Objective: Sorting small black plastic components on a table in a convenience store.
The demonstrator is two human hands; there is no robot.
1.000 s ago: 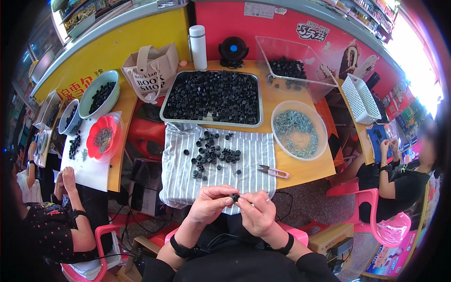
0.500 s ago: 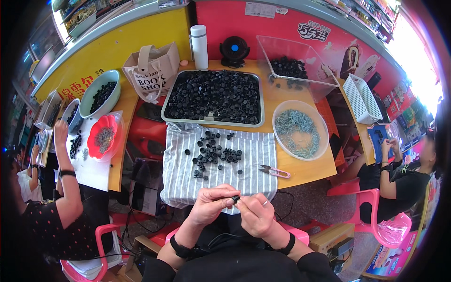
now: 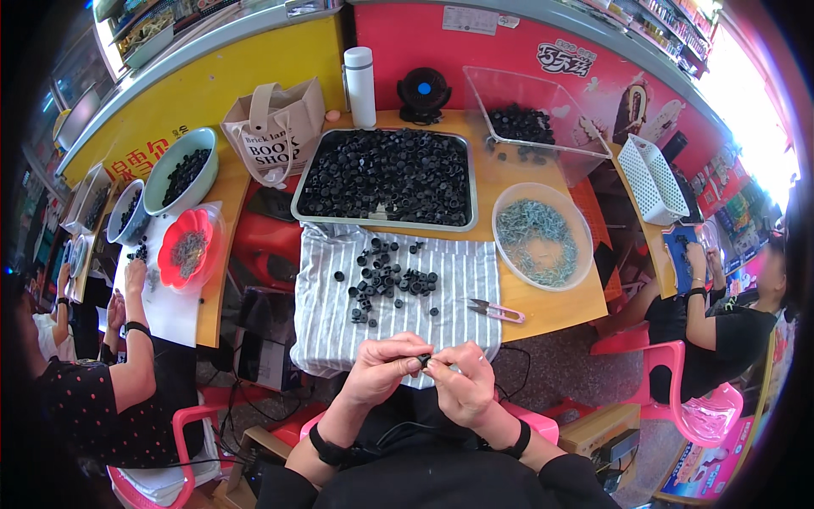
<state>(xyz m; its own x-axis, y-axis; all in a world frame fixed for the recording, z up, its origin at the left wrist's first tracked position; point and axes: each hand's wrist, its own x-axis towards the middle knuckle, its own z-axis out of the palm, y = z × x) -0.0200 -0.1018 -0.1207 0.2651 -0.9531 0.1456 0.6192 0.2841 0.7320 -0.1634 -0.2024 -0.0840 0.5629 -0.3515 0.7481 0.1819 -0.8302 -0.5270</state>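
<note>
Just off the cloth's near edge, my left hand [image 3: 383, 366] pinches a small black part [image 3: 423, 360], like a round cap, between thumb and fingers. Closed against the part's other side is my right hand [image 3: 462, 382], its fingertips meeting the left ones; whether they hold something small of their own is hidden. Beyond my hands, many loose black caps [image 3: 392, 280] lie on a grey striped cloth [image 3: 326, 297]. Pink-handled thread snips [image 3: 498, 310] rest at the cloth's right edge. A round clear tub [image 3: 543, 236] of thin metal pins or screws stands to the right.
A metal tray [image 3: 386, 225] heaped with black caps lies behind the cloth. Behind it stand a white bottle [image 3: 360, 89], a small fan [image 3: 424, 92] and a tote bag [image 3: 275, 123]. A clear bin [image 3: 551, 151] is back right. People [image 3: 97, 382] sit at tables left and right.
My hands stay together on the black part, with the right fingers shifted slightly. The person at left has drawn a hand back from the bowls toward the white sheet.
</note>
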